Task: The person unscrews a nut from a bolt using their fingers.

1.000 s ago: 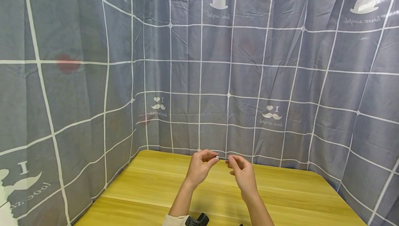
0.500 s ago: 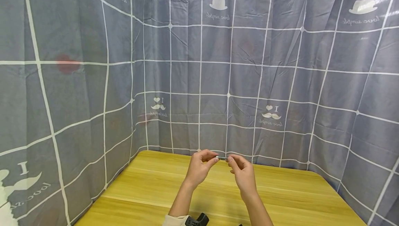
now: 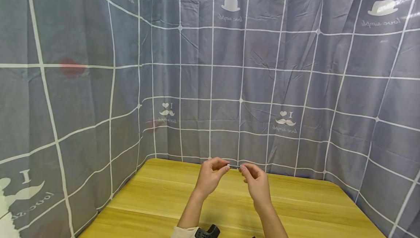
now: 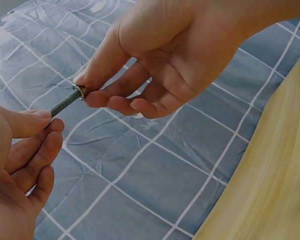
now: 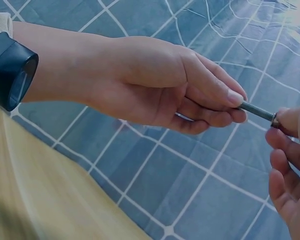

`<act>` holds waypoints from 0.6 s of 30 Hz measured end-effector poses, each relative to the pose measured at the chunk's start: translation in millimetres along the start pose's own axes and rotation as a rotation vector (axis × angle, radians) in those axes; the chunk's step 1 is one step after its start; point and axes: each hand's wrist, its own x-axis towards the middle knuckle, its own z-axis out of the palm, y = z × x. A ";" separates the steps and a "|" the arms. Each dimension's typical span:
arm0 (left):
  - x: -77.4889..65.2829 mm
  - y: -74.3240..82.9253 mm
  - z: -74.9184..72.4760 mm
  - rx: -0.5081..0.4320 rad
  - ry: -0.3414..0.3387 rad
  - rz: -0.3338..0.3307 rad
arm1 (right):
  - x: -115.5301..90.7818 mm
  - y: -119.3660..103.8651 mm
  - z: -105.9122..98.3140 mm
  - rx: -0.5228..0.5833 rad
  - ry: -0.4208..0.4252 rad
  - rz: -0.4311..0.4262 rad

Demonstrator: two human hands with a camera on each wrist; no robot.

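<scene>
Above the table, a slim threaded metal bolt (image 3: 234,166) runs roughly level between both hands. My left hand (image 3: 209,178) pinches one end of its shank between thumb and fingers. At the other end sits a wider metal ring (image 4: 79,91), held in the fingertips of my right hand (image 3: 257,185); those fingers partly cover it, so I cannot tell whether it is a nut or the bolt's head. Bare grey thread (image 5: 258,111) shows between the two grips in the right wrist view. The other fingers of both hands are bent and touch nothing else.
A yellow wood-grain table (image 3: 157,194) lies beneath the hands. Grey curtains (image 3: 226,81) with white grid lines hang behind it and along the sides. A black device (image 5: 12,70) is worn at the left wrist, beside a cream sleeve (image 3: 183,232).
The right hand's fingers have shifted slightly around the bolt's ringed end. The left hand has kept its place and its pinch on the shank.
</scene>
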 end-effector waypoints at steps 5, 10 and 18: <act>3.2 -24.8 3.7 0.016 0.012 0.006 | 0.9 -1.9 -0.7 0.016 -0.017 -0.004; 4.9 -39.1 3.9 -0.010 0.000 0.006 | 1.5 -2.8 -0.3 0.003 -0.008 0.025; 4.3 -41.2 1.7 -0.018 -0.015 0.005 | 0.6 -1.8 -0.3 0.010 0.014 -0.018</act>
